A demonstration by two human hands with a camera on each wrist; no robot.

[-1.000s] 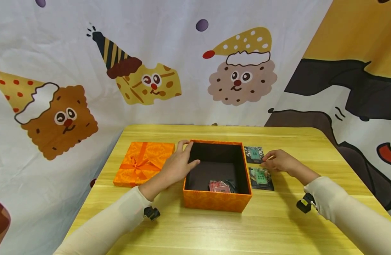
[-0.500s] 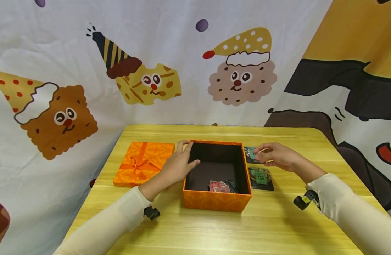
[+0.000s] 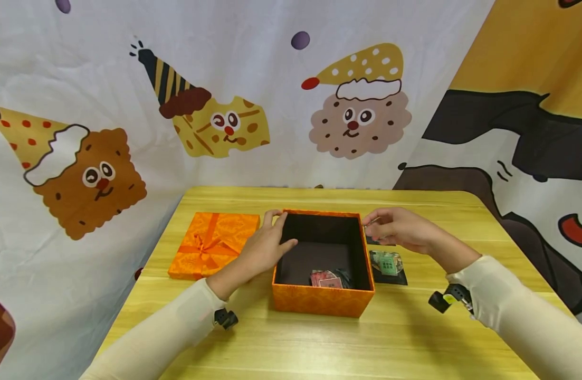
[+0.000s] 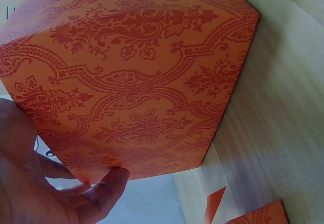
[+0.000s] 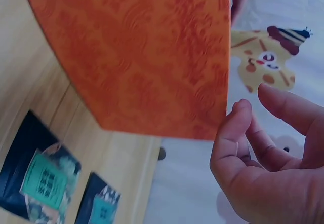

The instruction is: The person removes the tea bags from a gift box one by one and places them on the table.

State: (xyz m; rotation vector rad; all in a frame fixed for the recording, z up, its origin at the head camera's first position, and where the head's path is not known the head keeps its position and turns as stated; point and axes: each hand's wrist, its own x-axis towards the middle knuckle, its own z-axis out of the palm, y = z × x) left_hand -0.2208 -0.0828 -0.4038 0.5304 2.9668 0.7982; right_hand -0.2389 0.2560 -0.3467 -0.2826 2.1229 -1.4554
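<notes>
An orange patterned box [image 3: 324, 301] with a dark inside stands uncovered on the table. My left hand [image 3: 262, 245] grips its far left rim, thumb over the inside and fingers against the outer wall. By the right rim, my right hand [image 3: 407, 229] is raised with loosely bent fingers, nothing between thumb and index finger in the right wrist view. Reddish and dark flat packets [image 3: 326, 278] lie in the box's near right corner. To the box's right lies a dark packet with a green label [image 3: 388, 266]; a similar farther packet [image 5: 104, 209] is mostly hidden under the right hand in the head view.
An orange lid [image 3: 215, 243] with a ribbon bow lies left of the box, close to the left forearm. The wooden table [image 3: 309, 348] ends at a hanging cloth [image 3: 281, 169] printed with cartoon snacks.
My right hand has come away from beside the two dark packets, moving left to the box's right rim. The left hand, box and packets have stayed in place.
</notes>
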